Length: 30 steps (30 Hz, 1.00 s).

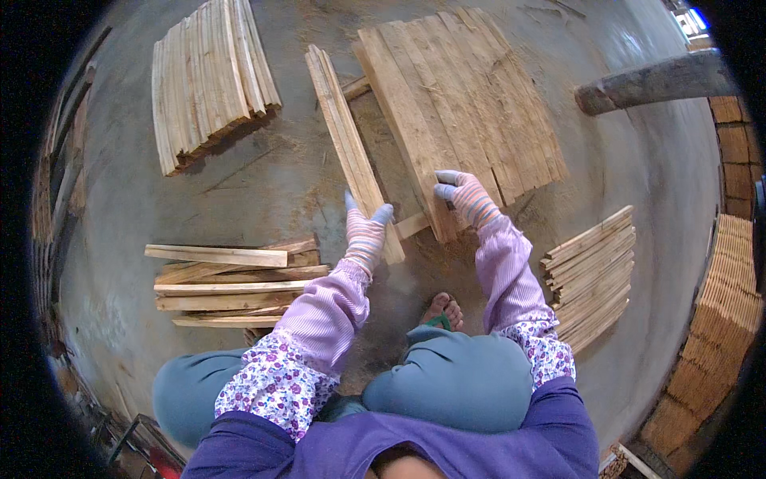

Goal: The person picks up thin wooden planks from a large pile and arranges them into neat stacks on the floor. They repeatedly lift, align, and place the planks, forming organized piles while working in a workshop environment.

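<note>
My left hand [366, 239], in a striped knit glove with grey fingertips, grips the near end of narrow wooden strips [349, 136]. Its thumb lies over them, and the strips stretch away from me along the left of a plank stack. My right hand [472, 199], gloved alike, is over the near end of the thick left-hand plank [403, 128] of that stack. Its fingers point left and look apart, touching the plank's surface; their undersides are hidden. The other wide planks [479, 104] lie side by side, with sawdust on them.
Far left lies a bundle of strips [203, 80]. Loose wood pieces [231, 302] are piled near left, and another strip stack [592, 275] is at right. A round log post [654, 82] juts in from the upper right. Stacked wood [706, 343] lines the right edge.
</note>
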Each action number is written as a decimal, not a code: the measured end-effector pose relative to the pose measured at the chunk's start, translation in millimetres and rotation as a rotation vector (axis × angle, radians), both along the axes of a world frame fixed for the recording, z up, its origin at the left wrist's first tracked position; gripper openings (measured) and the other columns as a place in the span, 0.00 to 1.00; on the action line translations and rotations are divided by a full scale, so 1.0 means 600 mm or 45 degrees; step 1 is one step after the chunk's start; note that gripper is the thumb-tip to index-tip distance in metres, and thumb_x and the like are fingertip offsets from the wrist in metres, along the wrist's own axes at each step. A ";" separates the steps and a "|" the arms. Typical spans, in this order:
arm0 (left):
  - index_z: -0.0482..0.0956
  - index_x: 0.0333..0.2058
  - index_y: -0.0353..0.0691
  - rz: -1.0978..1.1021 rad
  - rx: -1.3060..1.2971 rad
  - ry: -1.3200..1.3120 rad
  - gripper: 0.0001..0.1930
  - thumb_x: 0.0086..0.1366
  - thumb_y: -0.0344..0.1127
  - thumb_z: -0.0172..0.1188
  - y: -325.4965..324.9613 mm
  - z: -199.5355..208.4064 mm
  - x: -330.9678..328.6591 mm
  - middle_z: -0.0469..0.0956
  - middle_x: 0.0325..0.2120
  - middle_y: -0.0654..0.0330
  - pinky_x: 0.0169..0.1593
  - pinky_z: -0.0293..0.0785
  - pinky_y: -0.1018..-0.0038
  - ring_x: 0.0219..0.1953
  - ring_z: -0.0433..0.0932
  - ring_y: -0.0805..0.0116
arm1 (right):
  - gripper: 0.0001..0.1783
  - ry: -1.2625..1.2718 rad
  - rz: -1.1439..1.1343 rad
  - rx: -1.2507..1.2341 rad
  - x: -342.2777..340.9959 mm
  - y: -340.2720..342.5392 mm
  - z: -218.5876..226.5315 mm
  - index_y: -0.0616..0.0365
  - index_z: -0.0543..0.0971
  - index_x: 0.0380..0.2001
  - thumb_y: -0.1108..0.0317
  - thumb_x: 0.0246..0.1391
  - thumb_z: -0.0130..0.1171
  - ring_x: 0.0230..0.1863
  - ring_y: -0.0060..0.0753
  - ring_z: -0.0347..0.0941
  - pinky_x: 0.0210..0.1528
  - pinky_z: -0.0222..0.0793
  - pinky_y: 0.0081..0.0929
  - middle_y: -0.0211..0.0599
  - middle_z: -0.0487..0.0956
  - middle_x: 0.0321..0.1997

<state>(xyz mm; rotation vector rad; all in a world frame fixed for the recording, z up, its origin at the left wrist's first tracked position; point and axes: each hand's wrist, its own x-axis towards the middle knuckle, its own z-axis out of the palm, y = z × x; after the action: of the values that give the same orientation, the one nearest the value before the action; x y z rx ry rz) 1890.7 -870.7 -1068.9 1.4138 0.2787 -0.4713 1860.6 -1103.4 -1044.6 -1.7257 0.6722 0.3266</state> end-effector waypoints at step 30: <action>0.41 0.72 0.33 -0.069 0.144 0.060 0.60 0.52 0.35 0.78 -0.036 0.022 0.008 0.71 0.60 0.47 0.61 0.69 0.71 0.56 0.74 0.60 | 0.41 0.358 0.671 -1.564 -0.100 0.120 -0.023 0.46 0.64 0.67 0.56 0.48 0.63 0.65 0.58 0.65 0.64 0.61 0.57 0.50 0.68 0.65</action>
<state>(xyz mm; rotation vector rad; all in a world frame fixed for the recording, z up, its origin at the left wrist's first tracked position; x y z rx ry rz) 1895.6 -892.6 -1055.8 1.5248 0.3095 -0.5411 1800.5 -1031.2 -1058.4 -3.0903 0.6416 0.5944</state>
